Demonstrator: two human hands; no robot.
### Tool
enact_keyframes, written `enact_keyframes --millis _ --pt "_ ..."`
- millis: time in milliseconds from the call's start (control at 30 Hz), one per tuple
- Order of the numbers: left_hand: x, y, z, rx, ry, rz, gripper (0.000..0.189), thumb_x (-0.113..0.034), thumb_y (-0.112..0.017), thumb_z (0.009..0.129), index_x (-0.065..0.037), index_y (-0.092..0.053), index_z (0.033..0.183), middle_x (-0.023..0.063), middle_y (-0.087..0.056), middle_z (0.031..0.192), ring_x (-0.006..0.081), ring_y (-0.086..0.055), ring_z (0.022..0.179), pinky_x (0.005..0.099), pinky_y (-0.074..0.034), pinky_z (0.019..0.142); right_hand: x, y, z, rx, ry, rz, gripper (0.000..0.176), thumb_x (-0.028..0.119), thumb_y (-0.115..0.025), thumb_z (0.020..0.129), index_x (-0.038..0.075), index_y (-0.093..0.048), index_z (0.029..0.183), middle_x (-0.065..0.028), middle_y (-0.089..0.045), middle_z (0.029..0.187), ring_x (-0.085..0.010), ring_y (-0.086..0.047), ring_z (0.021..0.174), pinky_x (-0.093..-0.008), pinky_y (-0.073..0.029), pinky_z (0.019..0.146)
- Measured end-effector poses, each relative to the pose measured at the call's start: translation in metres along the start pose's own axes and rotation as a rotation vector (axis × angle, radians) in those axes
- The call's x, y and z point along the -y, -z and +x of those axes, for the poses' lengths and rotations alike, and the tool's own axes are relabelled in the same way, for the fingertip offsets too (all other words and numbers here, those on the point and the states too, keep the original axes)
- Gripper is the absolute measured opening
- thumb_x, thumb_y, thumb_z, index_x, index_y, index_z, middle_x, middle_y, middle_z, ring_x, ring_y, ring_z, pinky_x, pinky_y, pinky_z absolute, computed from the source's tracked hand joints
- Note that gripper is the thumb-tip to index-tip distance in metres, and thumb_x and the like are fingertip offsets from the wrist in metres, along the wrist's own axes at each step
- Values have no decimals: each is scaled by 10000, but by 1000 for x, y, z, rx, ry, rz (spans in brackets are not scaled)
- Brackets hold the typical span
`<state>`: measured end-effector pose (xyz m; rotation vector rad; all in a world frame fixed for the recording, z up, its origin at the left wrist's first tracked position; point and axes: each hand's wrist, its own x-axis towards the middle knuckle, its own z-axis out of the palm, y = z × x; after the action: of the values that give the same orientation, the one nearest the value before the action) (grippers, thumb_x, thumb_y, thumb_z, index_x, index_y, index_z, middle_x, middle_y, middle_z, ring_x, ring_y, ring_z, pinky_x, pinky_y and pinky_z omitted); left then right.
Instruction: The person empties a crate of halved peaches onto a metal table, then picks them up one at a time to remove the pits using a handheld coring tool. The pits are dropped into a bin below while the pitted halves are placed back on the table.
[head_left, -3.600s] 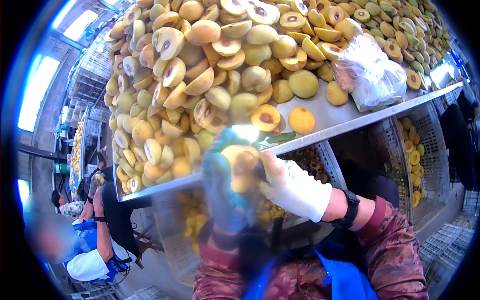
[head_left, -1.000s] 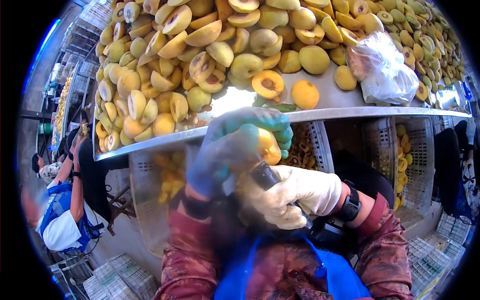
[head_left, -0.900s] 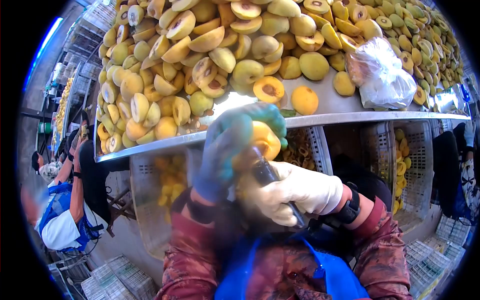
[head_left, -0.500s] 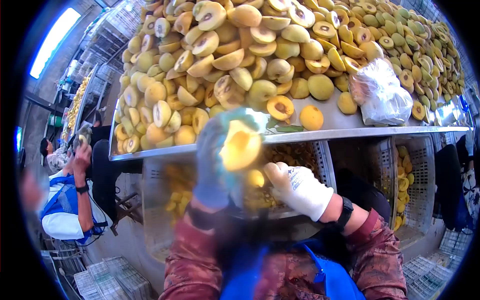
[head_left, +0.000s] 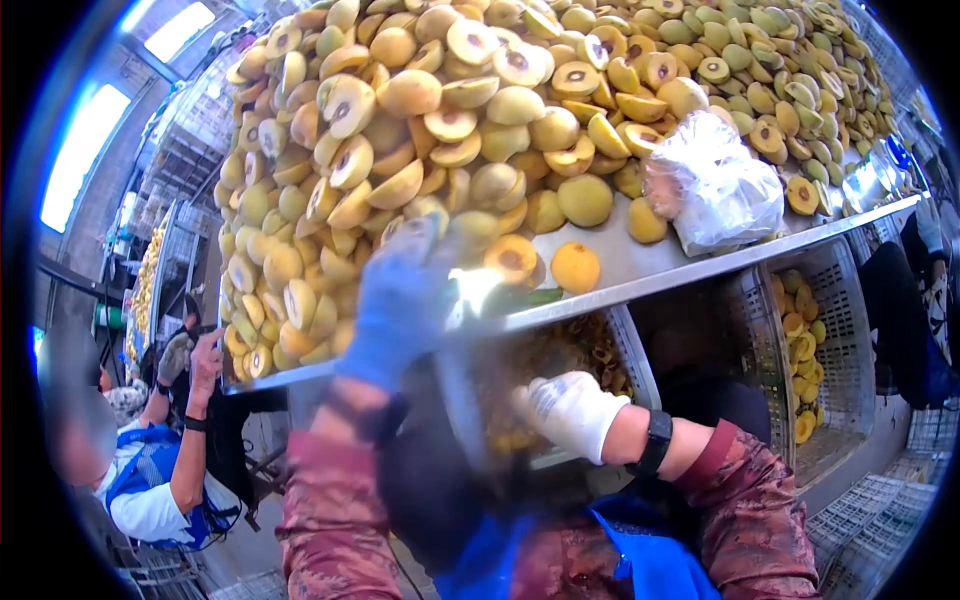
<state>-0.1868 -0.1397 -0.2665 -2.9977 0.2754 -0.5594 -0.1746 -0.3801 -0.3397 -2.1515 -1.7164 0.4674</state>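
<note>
Fingers of the left hand (head_left: pixel 392 310), in a blue-grey glove, are stretched to the near face of the fruit pile (head_left: pixel 400 187); tips badly blurred, so cannot tell whether they have closed on a piece. Right hand (head_left: pixel 578 412), white glove, low in front of the table (head_left: pixel 615 238), fingers curled; cannot tell if anything sits inside.

Pile: yellow halves heaped on the table, cut faces and skins turned every way. Judgement: each piece light, flesh fairly firm but bruising under a hard squeeze, cut face probably slick. Best hold is round the skin side, thumb opposite fingers. Loose stacking; neighbours may slide.

Near the metal rim (head_left: pixel 640 285): a brown-centred half (head_left: pixel 511 258) and a rounded piece (head_left: pixel 576 267), skin up, underside hidden. Right of these, a plastic bag (head_left: pixel 725 190), contents unclear. Below the rim, a crate (head_left: pixel 634 352) of brownish scraps (head_left: pixel 600 345), partly hidden by the right hand. Far left, a co-worker's bare hand (head_left: pixel 206 365); its work not readable.
</note>
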Motion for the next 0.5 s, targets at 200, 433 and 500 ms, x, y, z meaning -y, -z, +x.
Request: enact_keyframes --millis 200,433,500 --pt "-5 -59 59 350 -105 336 425 -128 -618 778 -139 -576 1200 126 -604 1042 289 -594 892 418 -481 737 -7 -16 3 -138 21 19 232 180 -671 757 92 -581 952 -71 -603 743 -252 -649 616 -378 -489 492" --pt "9 -70 52 167 -39 203 352 -131 -589 801 -132 -609 1153 120 -611 965 306 -601 883 420 -501 709 2 31 4 26 -55 181 183 181 -655 825 69 -656 970 -181 -686 963 -370 -685 903 -459 -553 759" --pt "5 -49 40 108 161 -85 415 -132 -626 792 -103 -614 1206 148 -640 1039 322 -620 947 434 -512 789 3 36 11 124 -179 321 254 151 -641 840 44 -603 1067 -207 -671 1014 -392 -662 954 -458 -533 818"
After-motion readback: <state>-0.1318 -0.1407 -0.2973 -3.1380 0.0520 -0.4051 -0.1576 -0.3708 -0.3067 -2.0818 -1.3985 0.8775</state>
